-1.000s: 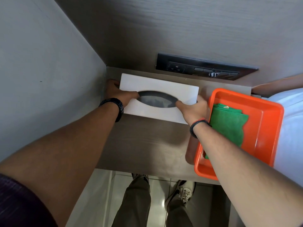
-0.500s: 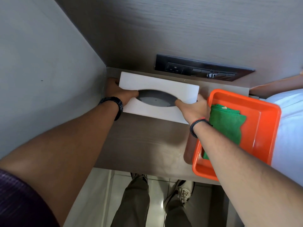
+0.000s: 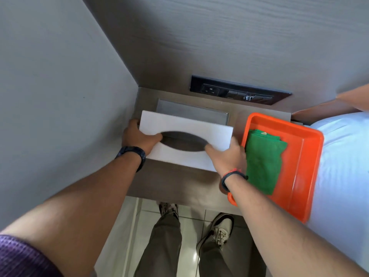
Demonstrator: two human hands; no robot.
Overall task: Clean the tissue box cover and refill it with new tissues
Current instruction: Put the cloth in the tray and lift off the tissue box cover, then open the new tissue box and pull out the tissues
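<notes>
White and flat-topped, the tissue box cover (image 3: 185, 141) has come up and toward the person over the last second: half a second ago it still sat squarely over its recess at the back of the worktop (image 3: 169, 182), and now the metal-lined recess (image 3: 191, 111) shows behind its far edge. The left hand (image 3: 137, 137) is closed on the cover's left end, thumb hooked into the oval slot. The right hand (image 3: 227, 156) is closed on the right end, its thumb at the slot's other tip. Both grips are firmly wrapped on the cover, with nothing else held. The cover looks slightly blurred, which suggests it is in motion.

What this means for the task: the cover appears to be freed from its seat, so the removal step is nearly or fully done and cleaning can follow. No tissues can be seen through the slot or in the exposed part of the recess; how much of the recess is empty cannot be told. The green cloth (image 3: 263, 162) lies folded in the orange tray (image 3: 307, 156) just right of the right hand, untouched and close enough for the wipe. No new tissue pack is in view. A socket panel (image 3: 237, 92) sits on the wall behind, clear of the lift.
</notes>
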